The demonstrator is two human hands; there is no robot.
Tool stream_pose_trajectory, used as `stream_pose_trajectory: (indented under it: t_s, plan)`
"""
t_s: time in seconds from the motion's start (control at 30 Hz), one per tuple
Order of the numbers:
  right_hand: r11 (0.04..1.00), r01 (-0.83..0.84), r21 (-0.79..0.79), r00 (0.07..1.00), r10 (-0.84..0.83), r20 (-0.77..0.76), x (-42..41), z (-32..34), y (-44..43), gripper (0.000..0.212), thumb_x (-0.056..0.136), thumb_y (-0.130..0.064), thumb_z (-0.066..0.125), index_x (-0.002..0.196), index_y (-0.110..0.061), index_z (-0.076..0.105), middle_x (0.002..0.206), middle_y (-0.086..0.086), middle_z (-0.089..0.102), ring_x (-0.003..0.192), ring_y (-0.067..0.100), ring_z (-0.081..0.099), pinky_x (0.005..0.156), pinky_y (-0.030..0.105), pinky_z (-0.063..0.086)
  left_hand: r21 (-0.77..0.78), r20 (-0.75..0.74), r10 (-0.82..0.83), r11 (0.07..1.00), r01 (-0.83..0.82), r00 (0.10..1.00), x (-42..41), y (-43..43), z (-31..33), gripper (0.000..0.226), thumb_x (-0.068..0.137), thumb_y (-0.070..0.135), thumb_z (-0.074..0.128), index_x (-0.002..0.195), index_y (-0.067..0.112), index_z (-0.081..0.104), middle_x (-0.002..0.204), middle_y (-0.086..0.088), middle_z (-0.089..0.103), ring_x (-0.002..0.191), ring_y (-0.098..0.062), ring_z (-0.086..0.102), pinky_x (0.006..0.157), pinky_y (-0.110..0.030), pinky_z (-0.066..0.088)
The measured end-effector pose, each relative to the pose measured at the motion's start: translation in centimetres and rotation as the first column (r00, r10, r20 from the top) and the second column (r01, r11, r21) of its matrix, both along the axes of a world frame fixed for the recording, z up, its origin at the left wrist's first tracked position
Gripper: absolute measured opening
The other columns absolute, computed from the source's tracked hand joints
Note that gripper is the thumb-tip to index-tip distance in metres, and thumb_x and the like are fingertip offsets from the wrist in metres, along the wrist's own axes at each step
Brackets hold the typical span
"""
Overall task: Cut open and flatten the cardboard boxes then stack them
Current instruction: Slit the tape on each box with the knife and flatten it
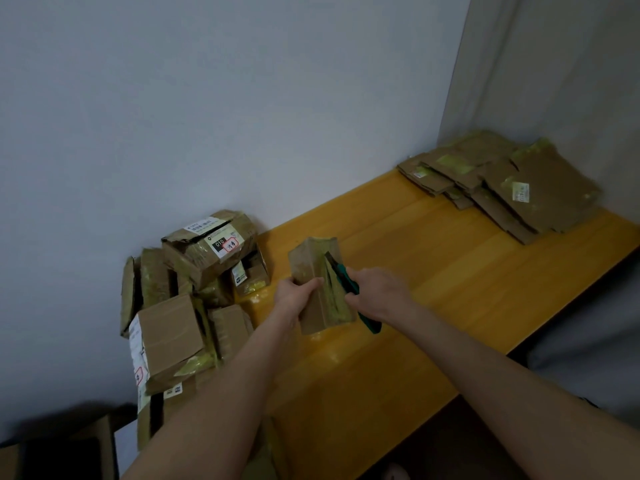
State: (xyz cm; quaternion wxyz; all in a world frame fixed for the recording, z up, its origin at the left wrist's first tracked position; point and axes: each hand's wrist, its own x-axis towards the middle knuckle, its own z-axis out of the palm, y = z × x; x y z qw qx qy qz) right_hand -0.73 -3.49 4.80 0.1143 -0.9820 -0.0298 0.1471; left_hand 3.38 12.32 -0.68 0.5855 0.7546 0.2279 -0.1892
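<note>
A small brown cardboard box [313, 271] with yellowish tape along its top seam stands on the yellow table [398, 278] in the middle of the view. My left hand [294, 294] grips its left side. My right hand [377, 292] holds a green utility knife [349, 282], its dark blade laid on the taped seam near the box's far end. A pile of taped, unopened boxes [194, 289] lies to the left against the wall. Flattened cardboard sheets [502, 181] are stacked at the table's far right corner.
A grey-white wall runs behind the table and meets another wall at the right corner. The table's front edge runs diagonally at the right, with dark floor below. A dark open box [59, 448] sits at the bottom left.
</note>
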Motion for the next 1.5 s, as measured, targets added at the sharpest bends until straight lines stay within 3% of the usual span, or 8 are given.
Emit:
stream_pose_trajectory:
  t_s: [0.17, 0.43, 0.6, 0.83, 1.0, 1.1, 1.27, 1.5]
  plan:
    - [1.000, -0.005, 0.018, 0.992, 0.007, -0.128, -0.2, -1.2, 0.1, 0.036, 0.095, -0.036, 0.048, 0.126, -0.024, 0.058, 0.066, -0.002, 0.051, 0.052, 0.014, 0.047, 0.044, 0.026, 0.036, 0.084, 0.113, -0.062, 0.995, 0.053, 0.992, 0.8, -0.9, 0.7, 0.063, 0.078, 0.031, 0.078, 0.131, 0.010, 0.051, 0.118, -0.008, 0.064, 0.101, -0.026, 0.061, 0.087, -0.042, 0.054]
    - [0.981, -0.020, 0.194, 0.987, 0.051, -0.154, -0.7, -1.9, -0.8, 0.051, 0.090, -0.039, 0.051, 0.141, -0.039, 0.044, 0.069, -0.001, 0.059, 0.052, 0.015, 0.049, 0.044, 0.024, 0.037, 0.241, 0.145, 0.137, 0.956, -0.170, 0.980, 3.8, 2.4, 0.2, 0.067, 0.078, 0.036, 0.077, 0.132, 0.008, 0.050, 0.130, -0.011, 0.057, 0.118, -0.032, 0.054, 0.100, -0.047, 0.046]
    - [0.689, 0.388, 0.612, 0.917, -0.353, -0.184, -1.0, -5.0, -3.1, 0.048, 0.092, -0.029, 0.055, 0.140, -0.027, 0.048, 0.083, -0.004, 0.062, 0.067, 0.017, 0.060, 0.055, 0.034, 0.049, 0.280, 0.107, 0.163, 0.942, -0.187, 0.981, 4.4, 3.6, 0.0, 0.064, 0.081, 0.037, 0.074, 0.132, 0.007, 0.049, 0.132, -0.013, 0.055, 0.120, -0.034, 0.052, 0.101, -0.049, 0.045]
    - [0.769, 0.525, 0.366, 0.846, -0.420, -0.329, -1.1, -12.4, -2.5, 0.049, 0.101, -0.025, 0.048, 0.147, -0.019, 0.034, 0.132, 0.005, 0.055, 0.108, 0.024, 0.060, 0.080, 0.034, 0.053, 0.000, -0.104, 0.000, 1.000, 0.000, 0.995, 1.0, 2.5, -2.3, 0.073, 0.086, 0.034, 0.069, 0.147, 0.017, 0.032, 0.131, -0.012, 0.055, 0.113, -0.031, 0.057, 0.086, -0.047, 0.052]
    - [0.796, 0.542, 0.269, 0.815, -0.418, -0.401, -1.2, -15.6, -1.7, 0.045, 0.098, -0.011, 0.047, 0.142, -0.016, 0.040, 0.127, 0.011, 0.056, 0.110, 0.029, 0.057, 0.084, 0.033, 0.050, 0.021, -0.123, -0.011, 1.000, 0.014, 0.992, -0.3, 3.5, -3.8, 0.067, 0.087, 0.034, 0.068, 0.145, 0.018, 0.037, 0.124, -0.009, 0.060, 0.105, -0.025, 0.062, 0.071, -0.034, 0.053]
    - [0.888, 0.443, 0.126, 0.878, -0.401, -0.261, -0.1, -14.2, -1.7, 0.033, 0.098, -0.032, 0.049, 0.127, -0.017, 0.054, 0.118, 0.007, 0.060, 0.109, 0.027, 0.056, 0.093, 0.039, 0.049, 0.110, -0.086, -0.059, 0.992, 0.068, 0.995, -0.5, 4.0, -3.8, 0.072, 0.086, 0.034, 0.069, 0.147, 0.019, 0.035, 0.128, -0.009, 0.059, 0.107, -0.026, 0.062, 0.083, -0.041, 0.056]
    - [0.662, 0.422, 0.619, 0.906, -0.319, -0.277, 2.9, -9.0, 1.9, 0.068, 0.089, -0.055, 0.055, 0.144, -0.019, 0.039, 0.135, 0.005, 0.053, 0.120, 0.026, 0.053, 0.099, 0.041, 0.045, 0.323, 0.041, -0.179, 0.933, 0.157, 0.983, -0.5, 2.9, -2.1, 0.086, 0.082, 0.036, 0.072, 0.151, 0.020, 0.024, 0.139, -0.009, 0.049, 0.121, -0.028, 0.053, 0.100, -0.040, 0.047]
    - [0.831, 0.288, 0.476, 0.957, -0.241, -0.158, 4.3, -6.5, 2.2, 0.042, 0.088, -0.046, 0.061, 0.118, -0.017, 0.058, 0.110, 0.002, 0.063, 0.100, 0.024, 0.061, 0.083, 0.036, 0.050, 0.410, 0.084, -0.299, 0.880, 0.240, 0.951, -0.4, 2.3, -0.2, 0.097, 0.077, 0.043, 0.076, 0.153, 0.021, 0.019, 0.145, -0.009, 0.043, 0.127, -0.028, 0.047, 0.101, -0.039, 0.046]
